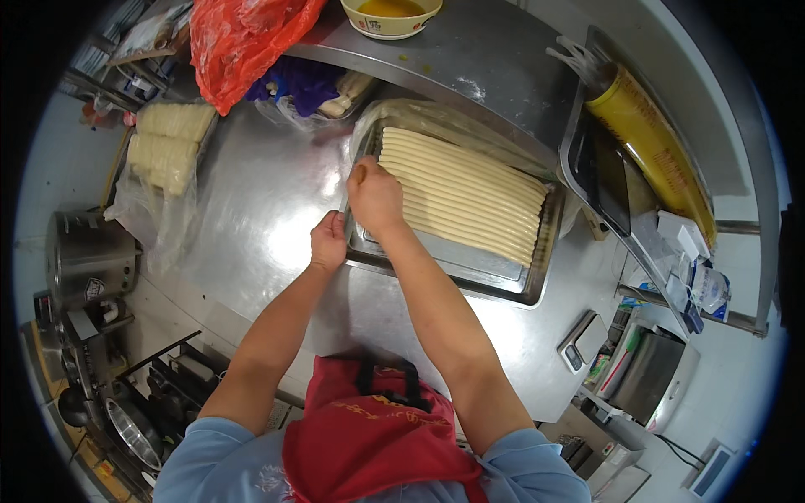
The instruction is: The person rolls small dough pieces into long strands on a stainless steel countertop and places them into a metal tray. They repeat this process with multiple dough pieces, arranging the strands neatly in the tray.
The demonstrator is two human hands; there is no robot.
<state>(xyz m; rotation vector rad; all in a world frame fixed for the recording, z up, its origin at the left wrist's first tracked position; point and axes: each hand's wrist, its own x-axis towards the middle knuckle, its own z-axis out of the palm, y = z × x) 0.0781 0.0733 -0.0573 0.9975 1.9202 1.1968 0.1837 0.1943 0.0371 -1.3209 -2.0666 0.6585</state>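
A rectangular metal tray (440, 284) sits before me on the steel worktable. Long pale dough strips (465, 195) lie side by side in it, and those along the near side look glossy. My left hand (329, 241) is at the tray's left edge, its thumb and fingers gripping the rim. Over the left ends of the strips, my right hand (379, 196) is closed in a fist around a brown, wooden-looking handle (360, 173). The far end of that tool is hidden by the hand. Clear plastic film (415, 113) is bunched along the tray's far side.
On the raised steel shelf (497, 82) stands a bowl (391, 19) of yellow-orange liquid. A red plastic bag (245, 50) hangs at its left. Wrapped dough strips (166, 144) lie far left. A digital scale (582, 341) and a yellow roll (654, 151) are at right.
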